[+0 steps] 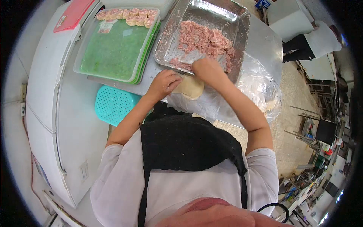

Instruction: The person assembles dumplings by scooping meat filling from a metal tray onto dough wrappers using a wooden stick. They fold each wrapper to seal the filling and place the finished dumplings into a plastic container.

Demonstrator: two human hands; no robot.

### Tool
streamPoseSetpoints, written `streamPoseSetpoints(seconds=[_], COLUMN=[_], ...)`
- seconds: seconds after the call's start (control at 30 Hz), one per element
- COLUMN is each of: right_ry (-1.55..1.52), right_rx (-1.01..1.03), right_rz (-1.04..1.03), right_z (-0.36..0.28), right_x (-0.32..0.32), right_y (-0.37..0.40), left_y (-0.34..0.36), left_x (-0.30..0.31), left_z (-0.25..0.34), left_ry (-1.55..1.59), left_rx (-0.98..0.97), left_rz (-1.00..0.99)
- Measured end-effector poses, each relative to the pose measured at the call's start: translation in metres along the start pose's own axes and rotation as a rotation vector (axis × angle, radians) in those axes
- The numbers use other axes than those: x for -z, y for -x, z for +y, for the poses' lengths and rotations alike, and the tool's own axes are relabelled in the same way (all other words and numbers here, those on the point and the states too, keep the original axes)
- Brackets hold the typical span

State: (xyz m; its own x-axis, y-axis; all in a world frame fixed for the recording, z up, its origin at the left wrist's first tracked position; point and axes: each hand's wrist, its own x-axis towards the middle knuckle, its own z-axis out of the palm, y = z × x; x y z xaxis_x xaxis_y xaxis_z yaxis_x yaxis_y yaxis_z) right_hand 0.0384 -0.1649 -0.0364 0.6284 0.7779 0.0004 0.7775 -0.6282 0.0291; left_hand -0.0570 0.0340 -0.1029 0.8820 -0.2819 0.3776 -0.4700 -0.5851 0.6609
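Note:
My left hand (165, 84) is closed, its curled fingers at the edge of a pale round dough wrapper (177, 87). More round dough wrappers (192, 87) lie beside it on clear plastic at the table's near edge. Over the near rim of a deep metal tray (242, 41), my right hand (208, 71) is closed in a fist; what it grips is hidden by the fingers. Pink minced meat (206, 39) is heaped in the tray, with a smear of it close to my right hand.
Left of the tray, stacked green-based plastic containers (113, 53) hold rows of filled dough pieces (130, 16). A turquoise perforated stool (115, 104) stands below. Crumpled clear plastic (261, 85) lies at right. A person (321, 39) is farther off, beyond the table.

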Motion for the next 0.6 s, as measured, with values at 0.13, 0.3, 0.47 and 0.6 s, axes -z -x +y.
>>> streamPoseSetpoints(seconds=[0.13, 0.3, 0.47, 0.6], right_ry=[-0.013, -0.002, -0.119, -0.349], right_rx=[-0.197, -0.215, -0.266, -0.248], right_rz=[-0.174, -0.163, -0.167, -0.161], right_z=[0.011, -0.013, -0.042, -0.020], right_x=[0.052, 0.015, 0.011, -0.012], right_y=[0.010, 0.011, -0.027, -0.044], left_y=[0.004, -0.008, -0.033, -0.033], left_x=[0.017, 0.040, 0.073, 0.066], left_z=[0.005, 0.006, 0.009, 0.004], left_ry=[0.167, 0.776, 1.678, 1.622], left_rx=[0.161, 0.620, 0.719, 0.649], left_rz=[0.159, 0.223, 0.260, -0.026])
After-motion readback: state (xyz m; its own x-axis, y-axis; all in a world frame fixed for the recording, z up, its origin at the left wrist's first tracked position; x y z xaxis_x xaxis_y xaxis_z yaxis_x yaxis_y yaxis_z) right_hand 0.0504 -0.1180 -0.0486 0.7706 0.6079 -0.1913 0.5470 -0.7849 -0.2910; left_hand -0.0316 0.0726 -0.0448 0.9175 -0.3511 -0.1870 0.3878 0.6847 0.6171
